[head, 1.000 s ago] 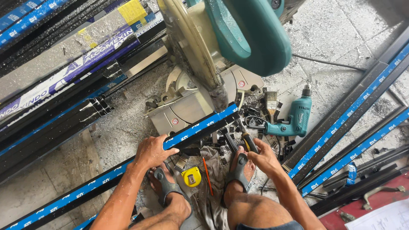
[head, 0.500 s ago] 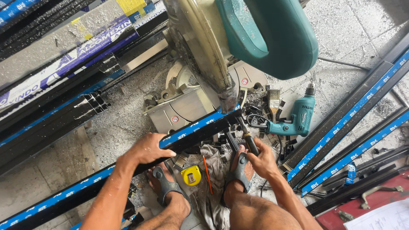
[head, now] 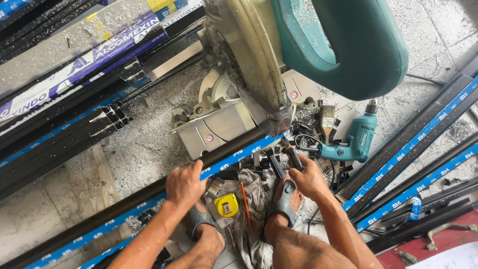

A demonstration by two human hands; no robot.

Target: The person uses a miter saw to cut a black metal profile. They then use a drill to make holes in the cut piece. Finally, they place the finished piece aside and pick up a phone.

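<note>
Long black profile pinned down under the chop saw, floor-shop style

The black aluminium profile [head: 149,199] (blue protective tape along one edge) is laid diagonally across the concrete floor [head: 144,144] and runs under the blade guard of the teal mitre saw [head: 279,55]. It's pressed down by the left hand [head: 185,183], fingers [head: 195,168] wrapped over its top. The right hand [head: 308,179] is closed around a dark handle [head: 293,158] just beside the saw base. A yellow tape measure [head: 226,204] and an orange pencil [head: 245,197] are seen between the sandalled feet, on a grey rag [head: 251,224]. A teal drill [head: 351,142] is lying nearby among offcuts, and more taped profiles [head: 413,144] are stacked to the right.
</note>
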